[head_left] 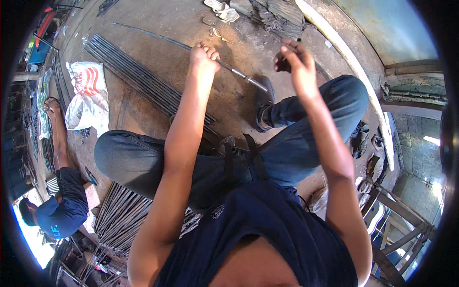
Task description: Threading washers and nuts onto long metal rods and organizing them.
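My left hand is closed around a long thin metal rod, which slants from the upper left down toward my shoe. On the rod's lower right stretch, past my fist, is a shinier silver sleeve-like part, its end near the shoe. Raised to the right of the rod, my right hand has its fingers loosely bent and apart, touching nothing that I can see. Below and left of the rod, a bundle of dark metal rods lies on the floor, partly hidden behind my left forearm.
Many more thin rods are piled beside my left knee. A white sack lies at left, near another person. Sandals and dark cloth lie ahead. A long pale pole curves along the right.
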`<state>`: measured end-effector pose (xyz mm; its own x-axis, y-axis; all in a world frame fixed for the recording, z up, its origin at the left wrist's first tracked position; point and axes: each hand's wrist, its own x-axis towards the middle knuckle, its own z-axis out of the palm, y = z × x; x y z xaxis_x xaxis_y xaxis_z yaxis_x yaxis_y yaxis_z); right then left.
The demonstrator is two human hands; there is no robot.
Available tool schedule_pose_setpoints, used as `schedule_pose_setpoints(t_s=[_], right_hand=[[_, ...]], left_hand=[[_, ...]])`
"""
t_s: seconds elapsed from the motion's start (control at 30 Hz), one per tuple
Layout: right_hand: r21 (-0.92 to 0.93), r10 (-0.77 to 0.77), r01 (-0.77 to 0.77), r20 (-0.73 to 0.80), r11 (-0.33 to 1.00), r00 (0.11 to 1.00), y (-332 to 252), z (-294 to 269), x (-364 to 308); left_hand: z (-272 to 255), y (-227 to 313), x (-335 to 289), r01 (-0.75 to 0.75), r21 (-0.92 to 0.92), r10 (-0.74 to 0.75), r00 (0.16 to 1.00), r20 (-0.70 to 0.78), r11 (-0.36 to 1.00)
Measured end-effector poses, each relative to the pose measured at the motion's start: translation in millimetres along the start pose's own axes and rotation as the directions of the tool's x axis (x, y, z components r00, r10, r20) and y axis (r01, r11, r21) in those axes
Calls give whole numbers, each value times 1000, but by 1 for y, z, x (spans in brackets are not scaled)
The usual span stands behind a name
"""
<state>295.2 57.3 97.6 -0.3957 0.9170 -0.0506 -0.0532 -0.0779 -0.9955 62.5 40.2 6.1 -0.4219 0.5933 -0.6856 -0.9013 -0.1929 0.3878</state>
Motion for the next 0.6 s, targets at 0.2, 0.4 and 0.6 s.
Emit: schedule_pose_setpoints(t_s=[0.2,0.4,0.6], right_hand=[[-423,93,109,429,899,898,-43,9,92],[-722,-69,568,594,396,802,57,28,221],[-760,361,649,616,39,700,181,70,273]], left_hand=[[-14,2,12,23,-15,-23,1000,6,1000],[-15,-7,14,59,-43,-60,998,-12,997],[-23,-18,22,143,-56,-143,990,2,988]])
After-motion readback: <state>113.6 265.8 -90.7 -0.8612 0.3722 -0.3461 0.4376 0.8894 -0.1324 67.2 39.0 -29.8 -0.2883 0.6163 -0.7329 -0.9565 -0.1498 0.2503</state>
